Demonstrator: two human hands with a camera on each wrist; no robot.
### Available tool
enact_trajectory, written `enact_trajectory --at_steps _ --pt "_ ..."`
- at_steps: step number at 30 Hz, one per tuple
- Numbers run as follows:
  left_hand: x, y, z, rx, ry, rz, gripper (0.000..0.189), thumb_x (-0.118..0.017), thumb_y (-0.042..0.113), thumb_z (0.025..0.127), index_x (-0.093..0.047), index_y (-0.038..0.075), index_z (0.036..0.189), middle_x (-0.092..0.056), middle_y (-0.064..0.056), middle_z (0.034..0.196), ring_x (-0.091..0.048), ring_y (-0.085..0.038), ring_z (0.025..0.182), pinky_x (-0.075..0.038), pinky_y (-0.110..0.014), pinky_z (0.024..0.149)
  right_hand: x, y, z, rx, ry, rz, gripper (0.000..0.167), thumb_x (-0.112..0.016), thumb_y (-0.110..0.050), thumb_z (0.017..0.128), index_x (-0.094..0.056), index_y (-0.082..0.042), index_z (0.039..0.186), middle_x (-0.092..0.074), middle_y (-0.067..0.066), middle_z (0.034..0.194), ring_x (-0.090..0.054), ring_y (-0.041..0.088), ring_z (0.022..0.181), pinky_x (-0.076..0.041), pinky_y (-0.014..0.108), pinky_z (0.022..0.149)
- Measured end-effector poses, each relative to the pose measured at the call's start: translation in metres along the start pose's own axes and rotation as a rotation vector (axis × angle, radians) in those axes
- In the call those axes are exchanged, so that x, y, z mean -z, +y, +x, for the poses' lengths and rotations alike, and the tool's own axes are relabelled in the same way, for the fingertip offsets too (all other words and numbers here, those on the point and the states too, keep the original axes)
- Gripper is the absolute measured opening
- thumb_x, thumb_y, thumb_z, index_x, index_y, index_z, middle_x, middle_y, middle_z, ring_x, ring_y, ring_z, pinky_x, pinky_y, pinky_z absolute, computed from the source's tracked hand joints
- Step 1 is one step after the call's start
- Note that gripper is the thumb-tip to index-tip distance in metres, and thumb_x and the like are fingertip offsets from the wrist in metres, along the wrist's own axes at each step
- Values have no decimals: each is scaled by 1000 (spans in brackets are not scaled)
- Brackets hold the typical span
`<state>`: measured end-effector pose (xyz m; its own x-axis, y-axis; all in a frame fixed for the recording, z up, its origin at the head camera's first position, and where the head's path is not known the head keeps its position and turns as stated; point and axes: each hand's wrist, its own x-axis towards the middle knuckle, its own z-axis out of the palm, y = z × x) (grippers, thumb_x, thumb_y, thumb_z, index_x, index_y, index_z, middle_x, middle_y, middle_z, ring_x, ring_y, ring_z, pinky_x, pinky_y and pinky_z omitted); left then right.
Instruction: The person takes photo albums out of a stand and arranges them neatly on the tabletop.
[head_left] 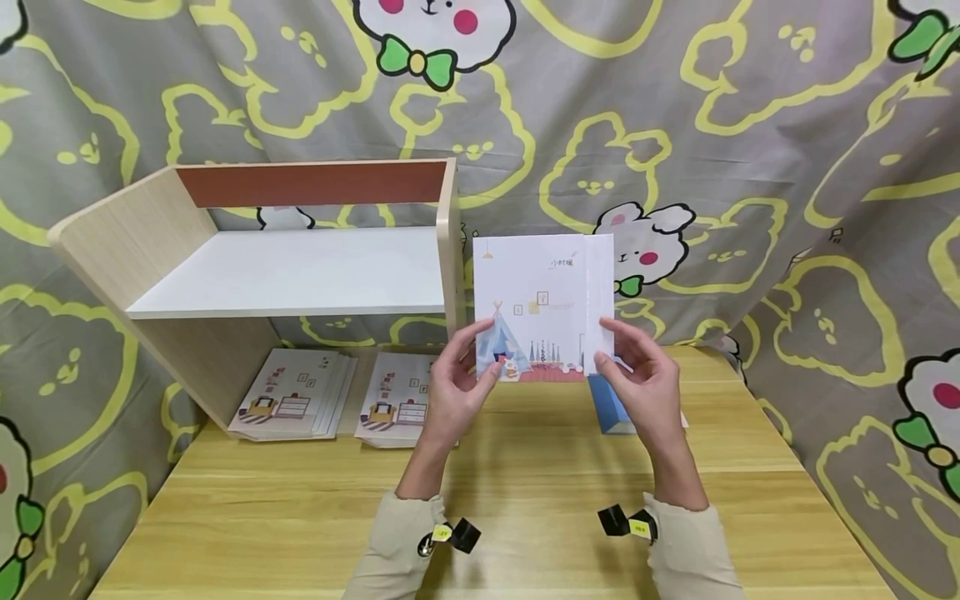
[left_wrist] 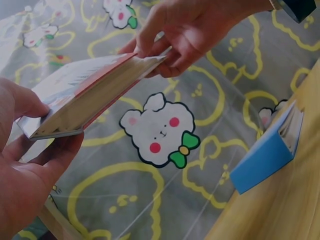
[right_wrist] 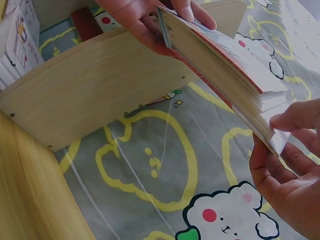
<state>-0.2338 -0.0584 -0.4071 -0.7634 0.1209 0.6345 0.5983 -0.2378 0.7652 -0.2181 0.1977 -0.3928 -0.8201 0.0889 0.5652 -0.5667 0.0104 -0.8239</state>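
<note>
A thick white book [head_left: 532, 275] with a blue tent drawn on its cover is held up above the table. My left hand [head_left: 459, 375] pinches its lower left edge, thumb on the front. At the right edge, my right hand [head_left: 647, 385] pinches it with thumb and fingers. Its stacked page edges show in both wrist views, where the book [left_wrist: 95, 95] is tilted. By the right hand, the pages of the book [right_wrist: 220, 70] are slightly spread. Behind the right hand, a blue book [head_left: 611, 408] stands on the table, partly hidden.
To the left stands a wooden shelf unit [head_left: 450, 242] with a white shelf board [head_left: 300, 271]. In its lower level lie two piles of white books, a left pile [head_left: 288, 392] and a right pile [head_left: 393, 400]. A patterned curtain [head_left: 585, 83] hangs behind the wooden table [head_left: 525, 517].
</note>
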Motion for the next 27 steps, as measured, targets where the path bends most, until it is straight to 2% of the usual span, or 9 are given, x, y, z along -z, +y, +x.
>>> enact_trajectory --at_steps 19,27 --pt "-5 -4 0 43 22 22 55 -63 -15 93 -53 2 144 -52 -18 146 -61 -36 116 -59 -34 87 3 4 1 -68 17 -8 43 -68 11 91 -63 5 134 -67 17 117 -66 21 94 -59 26 83" --pt "-8 -8 0 67 48 64 58 -63 -17 92 -55 7 144 -55 -15 144 -63 -37 113 -60 -34 84 4 13 2 -89 5 -34 42 -68 11 92 -63 5 134 -64 20 115 -66 20 94 -59 23 82"
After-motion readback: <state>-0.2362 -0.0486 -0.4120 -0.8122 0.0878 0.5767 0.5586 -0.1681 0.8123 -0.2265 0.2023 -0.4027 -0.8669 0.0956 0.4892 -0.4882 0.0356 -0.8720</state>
